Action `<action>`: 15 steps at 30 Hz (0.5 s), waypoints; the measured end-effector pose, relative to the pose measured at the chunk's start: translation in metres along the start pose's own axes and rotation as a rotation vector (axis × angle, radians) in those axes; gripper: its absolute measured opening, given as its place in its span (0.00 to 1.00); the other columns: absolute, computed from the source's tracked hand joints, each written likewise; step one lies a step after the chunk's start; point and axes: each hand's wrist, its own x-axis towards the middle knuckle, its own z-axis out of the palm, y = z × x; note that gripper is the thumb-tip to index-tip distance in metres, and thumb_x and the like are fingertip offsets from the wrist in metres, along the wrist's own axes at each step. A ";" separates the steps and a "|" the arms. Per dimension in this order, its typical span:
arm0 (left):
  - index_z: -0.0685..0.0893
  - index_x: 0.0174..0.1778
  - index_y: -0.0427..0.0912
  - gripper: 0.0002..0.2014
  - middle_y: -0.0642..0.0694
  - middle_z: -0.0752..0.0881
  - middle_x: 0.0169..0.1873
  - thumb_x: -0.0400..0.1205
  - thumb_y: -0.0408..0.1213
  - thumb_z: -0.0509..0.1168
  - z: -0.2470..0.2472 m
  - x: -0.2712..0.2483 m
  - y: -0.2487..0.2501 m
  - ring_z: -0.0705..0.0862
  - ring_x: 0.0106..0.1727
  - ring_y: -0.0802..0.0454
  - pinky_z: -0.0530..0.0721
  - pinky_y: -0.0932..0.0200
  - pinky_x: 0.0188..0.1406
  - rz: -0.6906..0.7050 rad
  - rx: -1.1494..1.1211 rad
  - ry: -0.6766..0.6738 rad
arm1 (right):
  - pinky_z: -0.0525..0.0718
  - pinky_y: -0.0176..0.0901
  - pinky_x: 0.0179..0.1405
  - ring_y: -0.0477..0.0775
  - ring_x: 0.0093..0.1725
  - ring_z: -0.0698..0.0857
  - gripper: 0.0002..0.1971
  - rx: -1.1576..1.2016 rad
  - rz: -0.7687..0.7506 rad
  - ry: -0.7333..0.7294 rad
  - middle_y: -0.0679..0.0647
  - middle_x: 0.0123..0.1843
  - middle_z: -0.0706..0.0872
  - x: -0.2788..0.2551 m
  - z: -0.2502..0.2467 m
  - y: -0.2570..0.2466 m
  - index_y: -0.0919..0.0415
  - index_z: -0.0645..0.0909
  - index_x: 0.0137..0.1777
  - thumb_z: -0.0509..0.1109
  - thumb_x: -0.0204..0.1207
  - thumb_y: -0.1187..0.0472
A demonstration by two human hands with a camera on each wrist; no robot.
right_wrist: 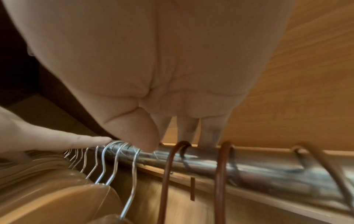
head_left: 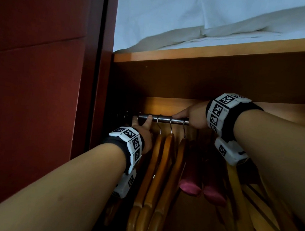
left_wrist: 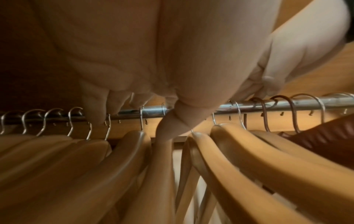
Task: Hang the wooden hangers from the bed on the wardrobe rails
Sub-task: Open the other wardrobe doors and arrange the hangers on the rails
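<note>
The chrome wardrobe rail [head_left: 163, 119] runs under a wooden shelf. Several wooden hangers [head_left: 163, 171] hang from it on thin silver hooks [right_wrist: 116, 163]. My left hand [head_left: 141, 119] reaches up from below, its straight fingers touching the rail among the hooks, and its thumb [left_wrist: 166, 131] lies against a hanger's neck. My right hand [head_left: 180, 117] sits on the rail further right. Its thumb [right_wrist: 145, 136] is in front of the bar and its fingers [right_wrist: 210, 133] go behind it. Neither hand carries a hanger.
Two hangers with thick brown hooks [right_wrist: 166, 166] and pink padded ends [head_left: 191, 185] hang under my right wrist. More wooden hangers [head_left: 251, 197] hang to the right. White bedding [head_left: 193, 17] lies on the shelf [head_left: 208, 55]. A dark red panel [head_left: 32, 86] closes off the left.
</note>
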 end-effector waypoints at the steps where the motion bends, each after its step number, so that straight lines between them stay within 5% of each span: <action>1: 0.32 0.86 0.60 0.40 0.42 0.28 0.85 0.91 0.37 0.56 0.000 -0.001 0.001 0.48 0.87 0.29 0.64 0.35 0.82 -0.016 -0.014 0.022 | 0.69 0.28 0.21 0.42 0.33 0.70 0.32 -0.002 0.009 0.006 0.53 0.66 0.80 0.000 0.001 0.000 0.38 0.57 0.84 0.51 0.85 0.68; 7: 0.35 0.87 0.61 0.39 0.42 0.28 0.86 0.90 0.39 0.56 0.000 -0.001 -0.001 0.51 0.86 0.27 0.69 0.34 0.80 -0.020 -0.054 0.020 | 0.68 0.31 0.26 0.41 0.33 0.70 0.34 0.016 0.023 -0.038 0.42 0.45 0.75 0.004 -0.001 0.001 0.34 0.54 0.84 0.51 0.85 0.69; 10: 0.38 0.88 0.57 0.37 0.44 0.29 0.86 0.91 0.38 0.55 -0.001 -0.005 0.001 0.47 0.87 0.28 0.64 0.34 0.82 -0.021 -0.009 0.010 | 0.70 0.33 0.28 0.41 0.32 0.68 0.35 0.044 0.020 -0.036 0.45 0.50 0.78 0.006 0.002 0.003 0.35 0.54 0.85 0.52 0.85 0.69; 15: 0.38 0.88 0.56 0.36 0.43 0.30 0.86 0.91 0.40 0.55 0.000 0.000 0.000 0.46 0.87 0.29 0.62 0.33 0.83 -0.024 -0.059 0.026 | 0.70 0.34 0.29 0.42 0.31 0.69 0.35 0.034 0.010 -0.015 0.44 0.36 0.67 0.005 0.002 0.003 0.35 0.53 0.84 0.52 0.85 0.69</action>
